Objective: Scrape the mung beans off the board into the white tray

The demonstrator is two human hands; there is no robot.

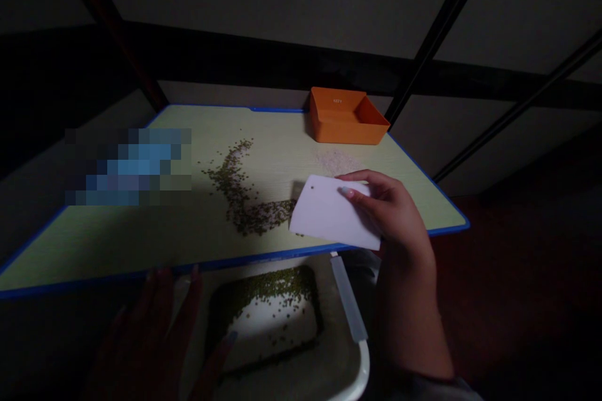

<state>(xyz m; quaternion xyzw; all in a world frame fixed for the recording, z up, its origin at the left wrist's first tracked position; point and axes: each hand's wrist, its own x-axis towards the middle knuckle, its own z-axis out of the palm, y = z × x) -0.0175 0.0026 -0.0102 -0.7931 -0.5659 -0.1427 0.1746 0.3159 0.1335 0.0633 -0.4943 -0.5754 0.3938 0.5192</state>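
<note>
Fingers (376,175) of right hand (404,219) pinched on white, flat, trapezoid plastic scraper (329,213), over yellow-green board (409,191) | scraper toward 8 o'clock of fingers; long axis ~9–3 | right hand nearer; left hand (157,313) at 8, spread, grip: cannot tell | free end points 9, toward scattered green grains (244,219).

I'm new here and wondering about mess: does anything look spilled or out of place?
Yes. Small green grains lie loose in a curved trail on the table, while many more sit in the white tub below. A pale, crumb-like patch also lies before the orange box.
</note>
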